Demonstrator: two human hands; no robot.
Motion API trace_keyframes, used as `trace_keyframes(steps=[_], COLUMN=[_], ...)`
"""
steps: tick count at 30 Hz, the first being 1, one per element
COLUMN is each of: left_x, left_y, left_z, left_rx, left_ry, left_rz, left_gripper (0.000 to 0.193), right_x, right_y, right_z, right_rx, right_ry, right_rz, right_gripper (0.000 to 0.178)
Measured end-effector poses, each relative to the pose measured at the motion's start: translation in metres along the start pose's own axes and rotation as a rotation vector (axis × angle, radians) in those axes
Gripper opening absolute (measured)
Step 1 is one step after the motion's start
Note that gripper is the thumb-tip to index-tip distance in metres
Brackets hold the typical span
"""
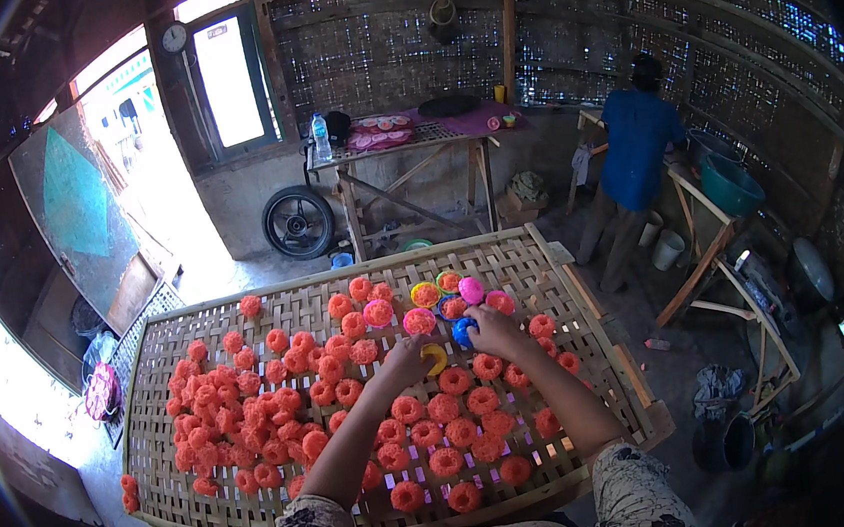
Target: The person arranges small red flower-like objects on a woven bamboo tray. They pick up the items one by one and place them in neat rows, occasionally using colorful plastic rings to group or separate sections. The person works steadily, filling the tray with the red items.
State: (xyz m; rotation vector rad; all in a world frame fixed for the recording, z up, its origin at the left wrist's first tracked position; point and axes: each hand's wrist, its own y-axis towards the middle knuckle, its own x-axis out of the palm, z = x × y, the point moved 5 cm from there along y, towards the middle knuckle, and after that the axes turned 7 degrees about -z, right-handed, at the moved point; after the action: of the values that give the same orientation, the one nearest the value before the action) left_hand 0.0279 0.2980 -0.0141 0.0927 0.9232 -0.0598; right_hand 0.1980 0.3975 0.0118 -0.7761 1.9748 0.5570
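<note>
A woven bamboo tray table [197,328] spreads before me, covered with many orange-red, ring-shaped crumbly pieces [443,408]. Near its far middle my left hand [406,359] is closed on the edge of a small yellow round mold [434,360]. Just to the right, my right hand [496,331] grips a small blue mold [464,333]. Beyond both hands stand several filled molds, among them a pink mold [419,322] and a yellow mold [426,294]. An upturned pink mold [471,290] lies by them. My fingertips are partly hidden by the molds and my hands.
Along the back wall stands a table [402,150] with a water bottle [321,138] and pink packs [380,133]. A wheel [298,222] leans beneath the window. At the right, a person in blue [637,144] stands at a wooden stand beside a green basin [731,186].
</note>
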Motion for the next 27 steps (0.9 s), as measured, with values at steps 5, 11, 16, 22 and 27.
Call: trace_keyframes(steps=[5,11,16,22,27], left_x=[0.005,-0.003,-0.019,-0.029,-0.022], left_y=[0.0,-0.009,-0.014,-0.023,-0.025], left_z=[0.024,0.029,0.032,0.048,0.036], left_rx=[0.048,-0.05,0.051,0.005,0.022], left_ry=[0.149,0.136,0.146,0.009,-0.003], left_rz=[0.002,-0.117,0.049,0.128,0.16], left_gripper=[0.053,0.061,0.061,0.055,0.053], right_x=[0.014,-0.012,-0.026,-0.033,-0.039], right_y=[-0.005,-0.001,0.002,0.014,0.062], right_z=[-0.003,-0.005,-0.009,-0.002,0.05], right_rx=[-0.051,-0.007,-0.076,-0.123,0.089], right_ry=[-0.269,0.066,0.068,0.112,0.187], right_rz=[0.044,-0.041,-0.27,-0.017,0.289], right_gripper=[0.053,0.063,0.06,0.065,0.059])
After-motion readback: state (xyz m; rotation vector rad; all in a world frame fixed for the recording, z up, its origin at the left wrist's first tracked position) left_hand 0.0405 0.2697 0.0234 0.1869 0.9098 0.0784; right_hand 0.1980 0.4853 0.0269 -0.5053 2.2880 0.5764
